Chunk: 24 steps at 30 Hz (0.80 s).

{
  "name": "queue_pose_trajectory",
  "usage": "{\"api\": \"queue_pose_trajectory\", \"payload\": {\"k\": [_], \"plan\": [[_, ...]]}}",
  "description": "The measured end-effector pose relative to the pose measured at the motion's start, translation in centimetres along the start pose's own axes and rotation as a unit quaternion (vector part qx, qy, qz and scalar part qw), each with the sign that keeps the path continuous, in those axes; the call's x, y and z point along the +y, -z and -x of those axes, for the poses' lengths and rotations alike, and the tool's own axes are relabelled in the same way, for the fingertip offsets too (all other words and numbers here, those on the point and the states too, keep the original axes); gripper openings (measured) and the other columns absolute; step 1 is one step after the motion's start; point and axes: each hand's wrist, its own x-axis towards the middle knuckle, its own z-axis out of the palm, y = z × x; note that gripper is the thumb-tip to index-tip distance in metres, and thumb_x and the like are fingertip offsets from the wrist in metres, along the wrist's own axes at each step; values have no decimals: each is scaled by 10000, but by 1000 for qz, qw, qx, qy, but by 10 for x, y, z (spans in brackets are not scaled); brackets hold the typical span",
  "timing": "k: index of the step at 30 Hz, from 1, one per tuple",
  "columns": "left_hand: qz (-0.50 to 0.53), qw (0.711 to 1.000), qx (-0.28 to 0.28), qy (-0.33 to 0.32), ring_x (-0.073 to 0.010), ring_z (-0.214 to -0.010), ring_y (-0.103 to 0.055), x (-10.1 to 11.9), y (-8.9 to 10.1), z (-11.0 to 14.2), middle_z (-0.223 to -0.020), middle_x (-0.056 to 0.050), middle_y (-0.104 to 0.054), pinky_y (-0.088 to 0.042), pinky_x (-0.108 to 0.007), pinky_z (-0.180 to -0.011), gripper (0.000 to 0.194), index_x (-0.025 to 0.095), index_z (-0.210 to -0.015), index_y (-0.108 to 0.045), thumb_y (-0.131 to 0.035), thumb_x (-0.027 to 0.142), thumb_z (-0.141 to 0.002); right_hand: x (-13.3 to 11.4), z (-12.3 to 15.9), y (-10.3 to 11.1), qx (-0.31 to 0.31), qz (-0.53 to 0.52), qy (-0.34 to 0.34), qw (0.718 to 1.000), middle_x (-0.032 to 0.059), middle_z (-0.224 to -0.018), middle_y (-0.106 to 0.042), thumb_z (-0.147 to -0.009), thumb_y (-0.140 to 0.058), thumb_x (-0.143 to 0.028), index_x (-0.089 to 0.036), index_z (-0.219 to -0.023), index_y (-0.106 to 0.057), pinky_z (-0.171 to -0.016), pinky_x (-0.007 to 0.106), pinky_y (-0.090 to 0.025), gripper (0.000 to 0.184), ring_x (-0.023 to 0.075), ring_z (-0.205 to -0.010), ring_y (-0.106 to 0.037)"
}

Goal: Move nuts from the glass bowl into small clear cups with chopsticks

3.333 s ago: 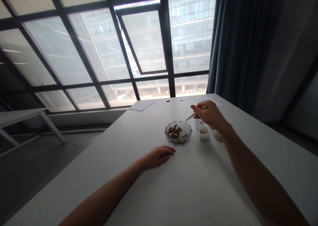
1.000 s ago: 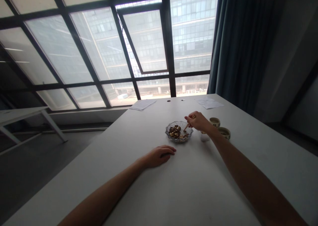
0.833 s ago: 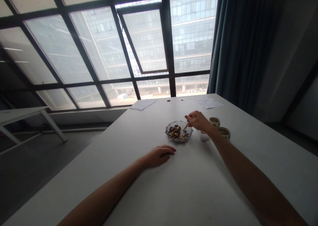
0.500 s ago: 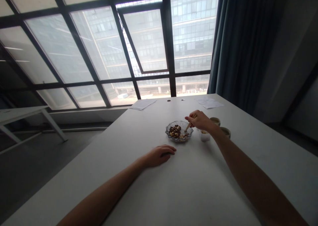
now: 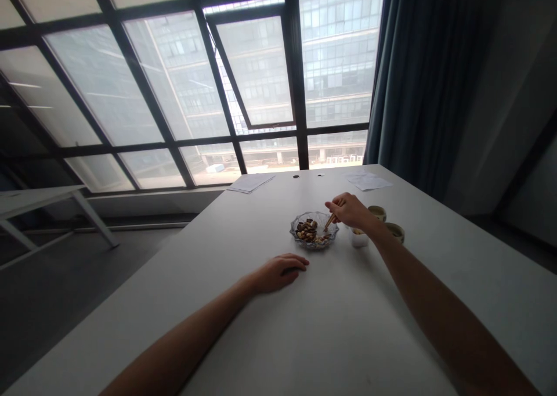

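Observation:
My right hand (image 5: pixel 348 210) is closed around wooden chopsticks (image 5: pixel 330 220), which slant down into a clear glass bowl (image 5: pixel 293 236) with a wavy rim. Brown and tan nuts (image 5: pixel 306 231) are piled mostly in the bowl's left part, with others along its near side. Whether the tips grip a nut is too small to tell. My left hand (image 5: pixel 281 273) rests on the tabletop just in front of the bowl, fingers loosely extended and holding nothing. Beside the right wrist stands a small whitish cup (image 5: pixel 359 239) with pale yellowish contents.
Two greenish cups, one farther back (image 5: pixel 378 212) and one nearer (image 5: pixel 397 232), stand right of my right wrist, partly behind the forearm. Papers lie at the white table's (image 5: pixel 243 233) far left (image 5: pixel 251 182) and far right (image 5: pixel 369 180). Beyond are windows and a blue curtain (image 5: pixel 409 94).

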Motion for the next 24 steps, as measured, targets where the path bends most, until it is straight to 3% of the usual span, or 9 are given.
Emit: {"api": "queue_pose_trajectory", "payload": {"k": [15, 24], "plan": [[5, 1000, 5, 4, -235, -1247, -650, 2, 1, 0, -1359, -102, -690, -500, -362, -1119, 283, 231, -1262, -705, -568, 299, -1024, -3, 1, 1, 2, 18, -5, 1000, 85, -610, -727, -972, -632, -317, -189, -582, -592, -503, 232, -460, 413, 190, -565, -718], [5, 1000, 8, 3, -228, -1247, -650, 1, 0, 0, -1355, -103, -690, -497, -355, -1117, 281, 227, -1259, -703, -564, 286, -1022, -6, 2, 0, 25, 27, 6, 999, 93, -627, -727, -985, -610, -311, -177, -612, -642, -503, 238, -463, 397, 196, -572, -716]]}}
